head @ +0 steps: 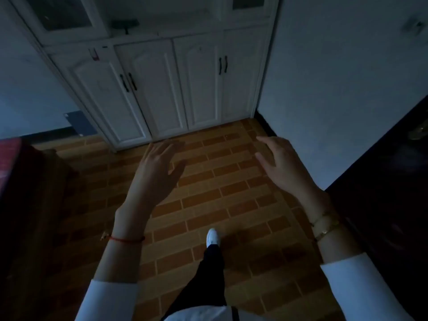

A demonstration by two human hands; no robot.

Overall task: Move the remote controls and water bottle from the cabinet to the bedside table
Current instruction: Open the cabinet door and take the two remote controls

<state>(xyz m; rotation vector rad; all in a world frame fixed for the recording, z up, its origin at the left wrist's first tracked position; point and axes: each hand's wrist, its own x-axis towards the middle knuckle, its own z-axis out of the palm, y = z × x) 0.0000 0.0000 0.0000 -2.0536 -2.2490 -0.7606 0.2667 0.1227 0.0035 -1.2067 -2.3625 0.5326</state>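
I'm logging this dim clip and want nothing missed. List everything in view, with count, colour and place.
cabinet: one, white, straight ahead, four lower doors shut
door handles: two pairs, black, on the lower doors
dark object: one, on the cabinet ledge, too dim to identify
floor: brown brick pattern
walls: pale, both sides
dark door: one, far right
red cloth: one, far left
shoe: one, white, stepping forward
left hand: open, empty, red wrist string
right hand: open, empty, gold bracelets

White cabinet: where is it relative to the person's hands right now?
In the head view the white cabinet stands ahead at top centre against the wall, doors shut, beyond the brick-pattern floor; both the left hand and right hand are empty, short of it.
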